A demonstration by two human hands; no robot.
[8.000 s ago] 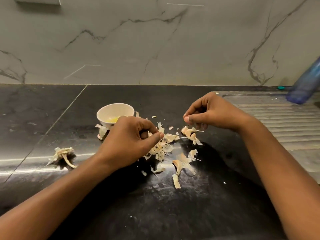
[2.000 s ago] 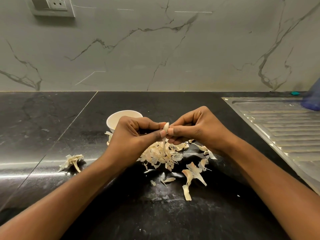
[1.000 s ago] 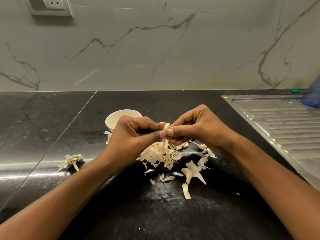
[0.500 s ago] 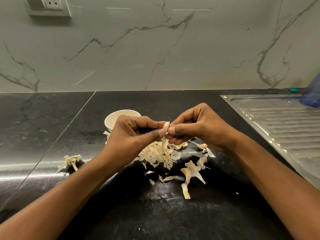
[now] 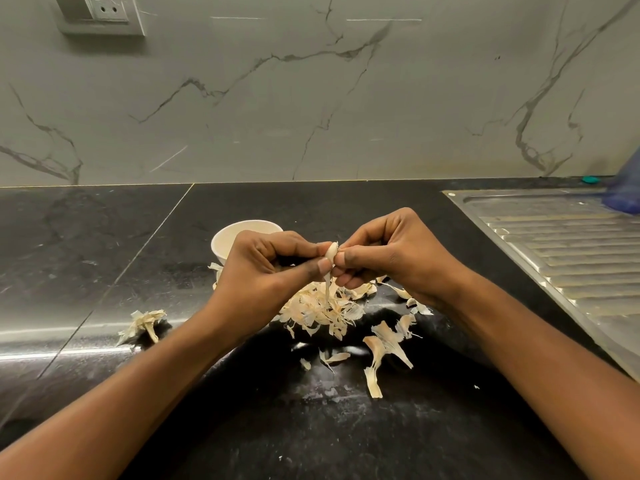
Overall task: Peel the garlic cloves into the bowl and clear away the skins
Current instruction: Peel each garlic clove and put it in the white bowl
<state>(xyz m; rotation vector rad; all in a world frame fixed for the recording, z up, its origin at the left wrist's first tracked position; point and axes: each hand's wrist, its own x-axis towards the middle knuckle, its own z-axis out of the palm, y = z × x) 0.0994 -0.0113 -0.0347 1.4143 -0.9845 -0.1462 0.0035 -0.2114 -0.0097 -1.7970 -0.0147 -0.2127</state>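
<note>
**Both hands on one clove, above the skins**

Centre of the scene: the left hand (image 5: 263, 271) and the right hand (image 5: 391, 261) meet fingertip to fingertip, raised above the dark tabletop (image 5: 104, 244). Between them is a pale garlic clove (image 5: 331, 251), standing roughly upright. Each grip is closed tight on it, thumb and forefinger pinching from either side and the other fingers curled in underneath. A thin strip of skin (image 5: 327, 285) hangs straight down from the clove towards the pile of skins (image 5: 322, 310) on the tabletop just below the hands.

The white bowl (image 5: 235, 237) sits just beyond the left hand, whose knuckles cover part of it. What it holds can't be seen from here.

More loose skins (image 5: 384, 344) lie scattered on the near right of the pile, some long and curled. Well apart on the left, one papery husk (image 5: 143, 323) lies on its own.

On the far right is a ribbed steel drainboard (image 5: 568, 251), with a blue bottle (image 5: 623, 192) at its far edge, cut off by the frame. Behind everything rises a veined marble wall (image 5: 311, 98), with a wall socket (image 5: 104, 12) up in its top left corner.
</note>
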